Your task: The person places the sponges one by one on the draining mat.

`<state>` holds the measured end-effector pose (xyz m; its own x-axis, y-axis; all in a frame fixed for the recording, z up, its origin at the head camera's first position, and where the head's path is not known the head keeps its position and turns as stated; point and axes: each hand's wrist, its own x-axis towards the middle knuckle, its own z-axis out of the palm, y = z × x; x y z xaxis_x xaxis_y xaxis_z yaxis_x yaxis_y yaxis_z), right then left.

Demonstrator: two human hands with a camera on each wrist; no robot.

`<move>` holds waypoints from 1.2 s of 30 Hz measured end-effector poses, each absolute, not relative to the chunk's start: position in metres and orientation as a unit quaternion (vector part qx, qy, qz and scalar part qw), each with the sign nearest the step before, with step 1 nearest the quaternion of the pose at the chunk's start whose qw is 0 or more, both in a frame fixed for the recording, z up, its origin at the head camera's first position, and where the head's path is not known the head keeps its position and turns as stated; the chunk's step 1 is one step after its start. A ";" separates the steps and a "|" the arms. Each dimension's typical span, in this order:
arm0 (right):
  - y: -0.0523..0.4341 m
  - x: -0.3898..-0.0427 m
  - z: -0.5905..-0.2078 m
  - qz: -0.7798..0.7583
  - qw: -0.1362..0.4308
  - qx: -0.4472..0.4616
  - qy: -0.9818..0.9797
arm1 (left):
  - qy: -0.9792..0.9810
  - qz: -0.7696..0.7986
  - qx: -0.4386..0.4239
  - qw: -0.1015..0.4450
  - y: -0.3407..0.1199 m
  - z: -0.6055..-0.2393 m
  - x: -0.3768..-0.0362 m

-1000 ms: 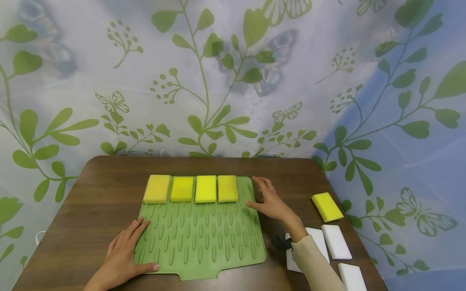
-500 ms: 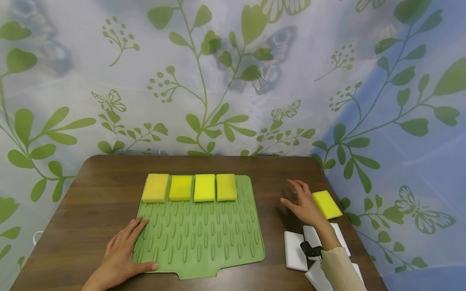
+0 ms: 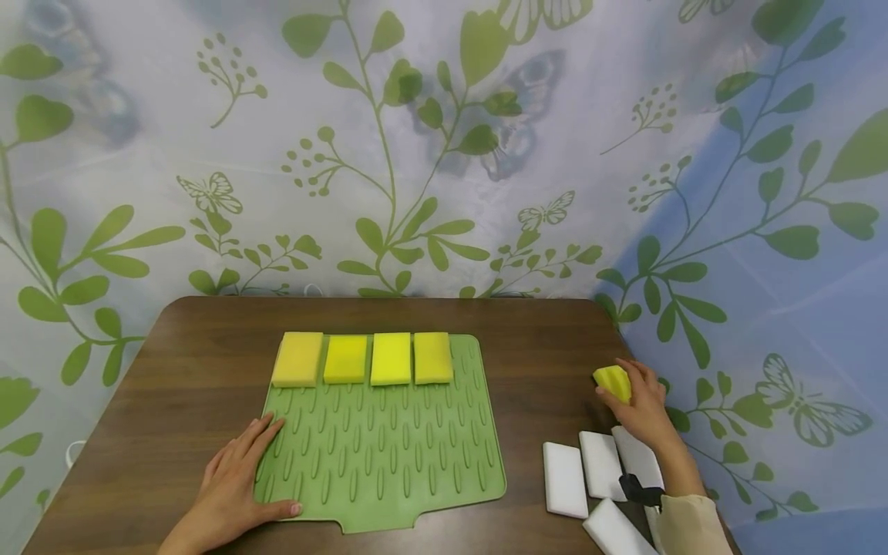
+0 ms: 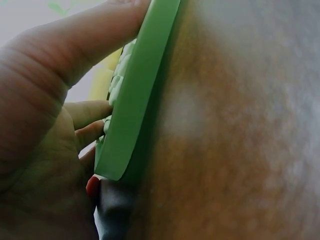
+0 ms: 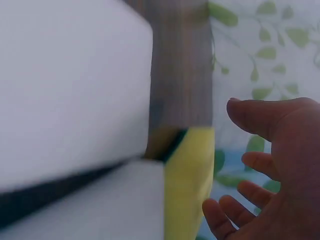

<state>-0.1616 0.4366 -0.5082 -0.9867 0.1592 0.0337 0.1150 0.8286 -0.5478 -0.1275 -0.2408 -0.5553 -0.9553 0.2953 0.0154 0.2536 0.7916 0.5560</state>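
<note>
While the left hand (image 3: 230,482) rests spread on the green mat (image 3: 381,439), the right hand (image 3: 645,408) has reached the yellow sponge (image 3: 613,382) on the bench's (image 3: 541,362) right, its grip apparently pinching it, so pickup seems begun.

Soft light is filling the head view, while, beside the green mat (image 4: 131,95), the left-wrist view's desk (image 4: 240,130) is blurring under pale glare.

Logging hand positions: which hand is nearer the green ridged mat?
Left. The left hand touches the green ridged mat; the right hand pinches a yellow sponge off the mat's right.
</note>
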 end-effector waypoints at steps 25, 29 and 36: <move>0.433 -0.154 -0.511 0.289 -0.043 -0.086 -0.952 | 0.945 0.293 0.136 0.056 -0.242 -0.558 -0.128; 0.428 -0.158 -0.508 0.292 -0.033 -0.068 -0.953 | 0.943 0.299 0.137 0.055 -0.242 -0.559 -0.128; 0.437 -0.170 -0.502 0.273 -0.045 -0.076 -0.958 | 0.942 0.301 0.144 0.047 -0.243 -0.558 -0.128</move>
